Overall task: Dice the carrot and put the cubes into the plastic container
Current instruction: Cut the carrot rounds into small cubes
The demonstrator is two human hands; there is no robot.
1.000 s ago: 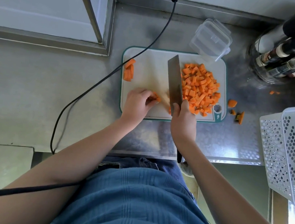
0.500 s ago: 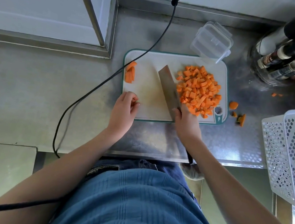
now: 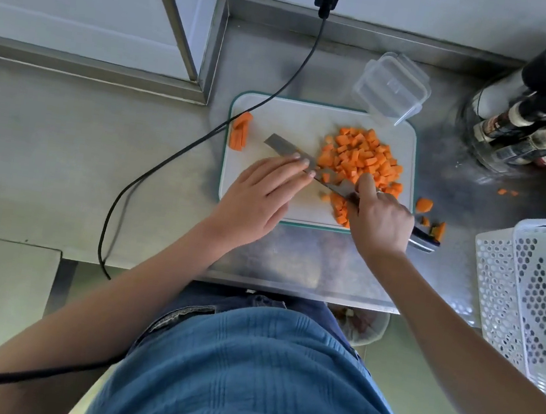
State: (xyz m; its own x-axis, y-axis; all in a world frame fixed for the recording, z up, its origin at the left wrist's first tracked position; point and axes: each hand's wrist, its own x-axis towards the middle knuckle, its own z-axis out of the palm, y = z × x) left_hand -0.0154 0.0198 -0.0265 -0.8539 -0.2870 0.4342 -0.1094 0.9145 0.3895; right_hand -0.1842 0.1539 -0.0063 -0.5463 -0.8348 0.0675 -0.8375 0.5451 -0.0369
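A pile of orange carrot cubes (image 3: 362, 157) covers the right half of the white cutting board (image 3: 296, 120). A few uncut carrot sticks (image 3: 239, 131) lie at the board's left edge. My right hand (image 3: 378, 219) grips the handle of a knife (image 3: 284, 147), whose blade lies low across the board, pointing left. My left hand (image 3: 261, 195) is flat, its straight fingertips resting on the blade's spine. The clear plastic container (image 3: 391, 89) stands just beyond the board's far right corner, with nothing seen inside.
Carrot scraps (image 3: 430, 217) lie on the steel counter right of the board. Bottles (image 3: 533, 121) stand at the far right, a white perforated basket (image 3: 536, 294) at the near right. A black cable (image 3: 181, 157) crosses the counter and the board's far left corner.
The knife swung from pointing away to lying across the board against the pile. My left hand left the board's near edge and came onto the blade.
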